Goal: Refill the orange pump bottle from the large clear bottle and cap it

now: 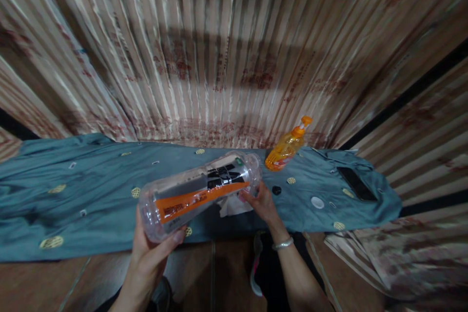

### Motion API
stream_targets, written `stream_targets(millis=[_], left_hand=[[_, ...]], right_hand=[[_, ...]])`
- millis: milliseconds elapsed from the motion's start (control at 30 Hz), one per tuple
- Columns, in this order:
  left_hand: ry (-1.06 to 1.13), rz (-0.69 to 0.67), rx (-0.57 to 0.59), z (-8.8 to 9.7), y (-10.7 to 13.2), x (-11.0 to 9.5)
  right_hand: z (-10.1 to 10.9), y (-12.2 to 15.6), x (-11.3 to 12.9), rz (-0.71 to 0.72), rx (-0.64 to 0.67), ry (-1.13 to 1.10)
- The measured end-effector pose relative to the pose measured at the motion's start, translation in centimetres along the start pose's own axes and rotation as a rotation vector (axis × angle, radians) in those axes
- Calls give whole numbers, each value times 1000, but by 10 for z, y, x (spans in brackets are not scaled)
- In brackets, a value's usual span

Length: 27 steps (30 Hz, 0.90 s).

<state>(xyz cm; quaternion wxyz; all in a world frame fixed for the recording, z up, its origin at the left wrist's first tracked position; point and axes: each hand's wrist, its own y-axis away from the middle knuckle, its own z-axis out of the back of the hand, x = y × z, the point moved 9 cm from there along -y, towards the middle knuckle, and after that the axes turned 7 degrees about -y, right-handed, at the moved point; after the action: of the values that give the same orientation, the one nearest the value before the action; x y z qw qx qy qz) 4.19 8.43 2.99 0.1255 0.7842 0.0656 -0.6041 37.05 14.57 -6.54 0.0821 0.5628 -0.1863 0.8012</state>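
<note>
A large clear plastic bottle (197, 190) with an orange and black label lies tilted across my view, held above the cloth. Around its left end, my left hand (153, 243) is closed, thumb along the lower side. My right hand (259, 202), with a silver bangle on the wrist, is closed near the bottle's right end. From its fingers hangs a white tissue (234, 204), partly hidden behind the bottle. Whether those fingers also grip the bottle I cannot tell.
A pump bottle of orange liquid (285, 151) stands on the green-blue cloth (91, 195). To its right are a small black disc (277, 190), a white lid (317, 202) and a dark phone (356, 184). A pleated patterned curtain (219, 58) hangs behind.
</note>
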Motion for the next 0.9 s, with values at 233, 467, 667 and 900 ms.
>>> stream_targets(millis=[233,467,667,900], left_hand=[[22,13,-4,-1,1,1],[-1,24,-5,2,2,4],[-26,43,-5,3,4,4],[-32,47,-16,2,6,2]], right_hand=[[0,0,-1,-10,-2,13],[0,-1,2,1,-2,-12],[-1,-2,-1,16,-4,19],[-2,-3,-1,9,11,-11]])
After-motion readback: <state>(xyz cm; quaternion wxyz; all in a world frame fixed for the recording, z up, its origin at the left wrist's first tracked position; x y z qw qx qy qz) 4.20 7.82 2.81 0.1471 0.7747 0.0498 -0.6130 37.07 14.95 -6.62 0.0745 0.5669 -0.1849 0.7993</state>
